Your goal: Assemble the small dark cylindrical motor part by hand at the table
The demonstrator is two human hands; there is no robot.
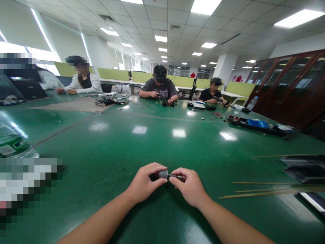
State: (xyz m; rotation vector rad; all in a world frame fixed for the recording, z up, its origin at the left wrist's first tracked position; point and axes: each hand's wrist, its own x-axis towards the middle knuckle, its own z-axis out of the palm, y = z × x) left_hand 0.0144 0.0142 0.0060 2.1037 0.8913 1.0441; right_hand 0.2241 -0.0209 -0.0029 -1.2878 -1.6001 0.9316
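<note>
1. The left hand [144,181] is pinched narrow around a grey cylinder [164,174], thumb below and fingers above. This looks like a fingertip grip; if it loosened, the smooth round side could slip.
2. Between the two hands, just above the near tabletop [114,149], the cylinder meets a slim ribbed shaft [175,175]. Whether they are one piece or two, I cannot tell. Pulling or twisting off the shared line could make the joint bind — or part suddenly, with small bits dropping.
3. The right hand [190,184] is closed on the shaft, its fingertips bunched near the ribs. A thin, narrow hold like this might let the shaft spin or tilt under uneven force.
4. To the right, slender rods [254,191] lie loose; a dropped round part could roll among them, since the surface looks slick.
5. Materials, far left: a clear plastic bottle [15,145], glossy and crinkled, with a green label.
6. Centre: the cylinder looks like dull metal, short and smooth; the shaft is darker, with ring-like ridges. The tabletop is green, shiny and finely scuffed — ceiling lights reflect in it.
7. Right: the rods are straight, yellowish and very thin. Beyond them sit dark, glossy trays [303,166], their edges blurred.
</note>
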